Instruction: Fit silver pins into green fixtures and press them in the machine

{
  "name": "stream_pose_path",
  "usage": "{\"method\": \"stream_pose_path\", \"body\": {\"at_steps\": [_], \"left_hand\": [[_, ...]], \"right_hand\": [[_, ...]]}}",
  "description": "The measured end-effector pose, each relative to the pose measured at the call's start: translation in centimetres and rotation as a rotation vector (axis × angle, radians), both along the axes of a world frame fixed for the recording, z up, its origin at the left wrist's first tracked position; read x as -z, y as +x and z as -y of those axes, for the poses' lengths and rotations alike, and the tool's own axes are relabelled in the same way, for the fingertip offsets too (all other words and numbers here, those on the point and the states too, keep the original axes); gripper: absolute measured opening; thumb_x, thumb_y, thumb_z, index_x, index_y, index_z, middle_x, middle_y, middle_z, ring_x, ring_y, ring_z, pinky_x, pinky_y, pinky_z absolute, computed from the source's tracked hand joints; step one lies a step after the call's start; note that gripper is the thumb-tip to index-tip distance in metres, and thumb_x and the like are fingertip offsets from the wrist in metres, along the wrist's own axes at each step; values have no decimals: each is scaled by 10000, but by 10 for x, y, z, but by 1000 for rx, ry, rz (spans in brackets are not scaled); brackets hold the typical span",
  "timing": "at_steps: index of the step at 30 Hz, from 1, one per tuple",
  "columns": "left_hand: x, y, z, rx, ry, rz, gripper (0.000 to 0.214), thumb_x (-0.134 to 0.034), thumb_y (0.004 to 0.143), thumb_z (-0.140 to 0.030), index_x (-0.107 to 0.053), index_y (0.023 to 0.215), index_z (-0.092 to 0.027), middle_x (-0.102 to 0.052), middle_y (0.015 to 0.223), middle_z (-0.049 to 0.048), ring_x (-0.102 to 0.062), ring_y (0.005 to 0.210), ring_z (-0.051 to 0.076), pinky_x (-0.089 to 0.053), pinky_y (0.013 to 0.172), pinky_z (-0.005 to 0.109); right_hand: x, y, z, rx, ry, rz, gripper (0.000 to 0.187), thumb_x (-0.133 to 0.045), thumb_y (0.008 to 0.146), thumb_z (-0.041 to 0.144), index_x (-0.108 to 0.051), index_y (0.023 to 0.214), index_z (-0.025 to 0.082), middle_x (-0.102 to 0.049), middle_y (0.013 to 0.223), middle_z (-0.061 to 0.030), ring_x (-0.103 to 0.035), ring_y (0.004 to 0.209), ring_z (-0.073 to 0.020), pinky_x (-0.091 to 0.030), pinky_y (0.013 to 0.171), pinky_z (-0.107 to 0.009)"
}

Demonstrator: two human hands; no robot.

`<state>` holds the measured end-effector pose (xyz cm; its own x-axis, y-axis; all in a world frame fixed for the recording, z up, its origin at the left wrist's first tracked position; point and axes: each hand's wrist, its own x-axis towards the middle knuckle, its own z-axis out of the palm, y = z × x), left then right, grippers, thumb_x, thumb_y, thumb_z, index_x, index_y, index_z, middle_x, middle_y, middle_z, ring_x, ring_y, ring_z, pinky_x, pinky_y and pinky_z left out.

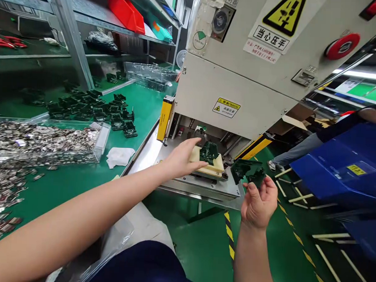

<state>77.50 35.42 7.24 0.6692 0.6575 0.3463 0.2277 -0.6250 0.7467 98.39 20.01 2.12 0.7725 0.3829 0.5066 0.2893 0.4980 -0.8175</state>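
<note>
My left hand [183,159] reaches to the cream-coloured fixture [216,168] at the foot of the press machine. Its thumb and fingers are apart, close to a dark green plastic part [209,153] seated upright in the fixture. Whether a fingertip touches that part, I cannot tell. To the right, my right hand [260,201] pinches a similar dark plastic part [248,172] between thumb and fingers, held up beside the fixture over the machine's metal base [192,187].
The press housing [208,84] rises ahead, with yellow side guards [165,119]. On the green bench at left lie a pile of dark parts [90,106], a clear tray [103,142] of small metal pieces and a white cloth [120,156]. Blue bins [338,150] and another person's leg [294,151] are at right.
</note>
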Motion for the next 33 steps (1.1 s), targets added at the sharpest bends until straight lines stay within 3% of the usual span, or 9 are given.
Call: {"method": "stream_pose_path", "body": {"at_steps": [4,7,10,15,19,22,27,30,33], "left_hand": [[-7,61,-31,25,-55,-77,827,-729,749,-353,-356,1437,-85,-514,1397,222,-486,1308,345,-407,1096,480],[-7,53,-28,11,-166,75,804,-747,715,-340,-402,1407,-120,-639,1233,171,-620,1153,296,-485,1034,443],[6,-4,-16,-66,-261,186,799,-750,683,-482,-457,1372,-203,-610,1290,110,-603,1190,281,-490,1045,424],[56,-127,-10,-307,-493,1,754,-825,506,-586,-634,1157,-258,-656,1248,64,-589,1199,367,-483,1033,469],[89,-167,-3,-361,-546,-49,722,-864,422,-569,-688,1059,-279,-707,1140,43,-534,1254,397,-489,1029,471],[96,-155,7,-283,-571,-29,682,-861,461,-552,-694,1050,-253,-600,1339,83,-489,1297,402,-462,1053,495],[106,-132,3,-113,-616,-35,630,-850,526,-518,-688,1066,-237,-408,1512,120,-387,1380,373,-379,1116,481],[116,-136,-7,-49,-601,-65,615,-845,553,-501,-681,1089,-249,-425,1504,104,-360,1398,356,-347,1140,471],[120,-142,-17,-30,-577,-91,635,-838,567,-504,-675,1122,-243,-485,1460,108,-342,1408,350,-313,1158,466]], "right_hand": [[-11,36,-22,48,-118,30,608,-858,594,372,-546,1086,197,-587,1114,-83,-568,1069,-253,-483,915,-416],[-23,38,-51,-82,-230,187,572,-806,642,411,-533,1096,196,-620,1073,-108,-591,1020,-261,-510,854,-407],[-31,38,-80,-242,-413,366,580,-787,667,408,-523,1138,195,-619,1067,-107,-597,965,-244,-496,854,-408],[-36,39,-106,-584,-592,511,535,-846,607,331,-573,1046,195,-637,938,-33,-603,802,-173,-513,784,-334],[-36,34,-104,-658,-564,488,516,-826,634,324,-580,1068,190,-652,912,-19,-620,823,-174,-506,805,-338],[-26,36,-91,-534,-537,476,592,-810,663,359,-567,1181,207,-647,1092,-69,-594,1054,-218,-433,960,-392],[26,65,-33,125,-608,210,587,-572,774,656,-603,1078,155,-637,1126,-158,-584,1063,-292,-448,908,-456],[64,75,5,197,-685,107,612,-539,733,735,-605,895,148,-680,846,-141,-637,828,-302,-486,758,-451],[89,75,22,224,-698,32,610,-482,771,741,-572,955,166,-686,819,-95,-647,790,-262,-485,715,-383]]}}
